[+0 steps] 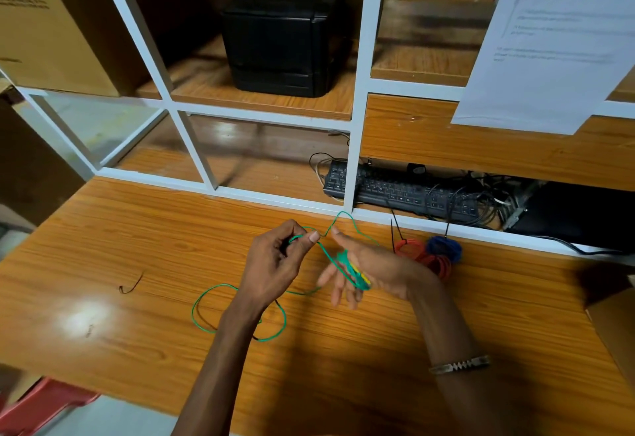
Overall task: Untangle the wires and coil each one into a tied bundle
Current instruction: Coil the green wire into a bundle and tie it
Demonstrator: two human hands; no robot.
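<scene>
blurred text on white sheet (563,30)

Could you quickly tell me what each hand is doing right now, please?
Left hand: fingers curled, pinching the green wire.
Right hand: fingers spread and straight, with green wire turns wrapped around the palm.

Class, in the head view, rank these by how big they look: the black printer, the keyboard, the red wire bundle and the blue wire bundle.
1. black printer
2. keyboard, partly hidden by the white frame
3. red wire bundle
4. blue wire bundle

The printer sits farther away, so its true lead is probably greater. The blue bundle overlaps the red.
</scene>
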